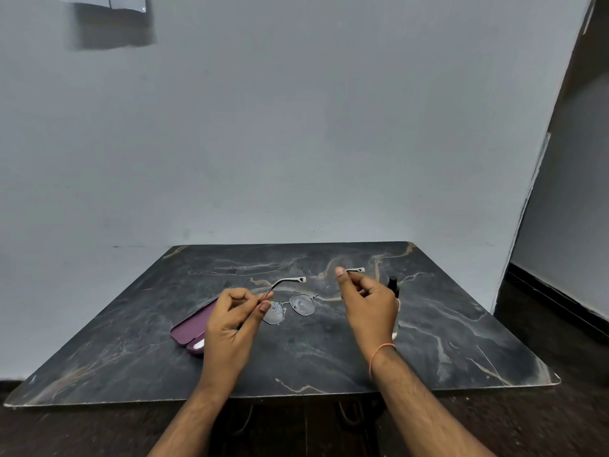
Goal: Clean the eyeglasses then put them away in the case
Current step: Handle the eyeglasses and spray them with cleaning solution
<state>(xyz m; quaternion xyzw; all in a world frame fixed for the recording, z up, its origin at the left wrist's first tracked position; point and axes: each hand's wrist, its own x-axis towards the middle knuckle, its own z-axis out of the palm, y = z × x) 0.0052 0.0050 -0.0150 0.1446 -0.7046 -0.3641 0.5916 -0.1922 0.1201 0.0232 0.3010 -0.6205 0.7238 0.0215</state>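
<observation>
Thin metal-framed eyeglasses (298, 304) hang just above the dark marble table (296, 351), lenses facing me with droplets on the left lens. My left hand (232, 319) pinches the left temple near its hinge. My right hand (369, 303) holds the right temple, whose pale tip shows past my fingers. Both temples are spread open. A maroon glasses case (192, 328) lies on the table behind my left hand, partly hidden, with something white showing at its near end.
A small bottle with a black cap (393, 286) stands behind my right hand, mostly hidden. The table's far edge meets a grey wall (296, 143). A dark floor and a doorway lie to the right.
</observation>
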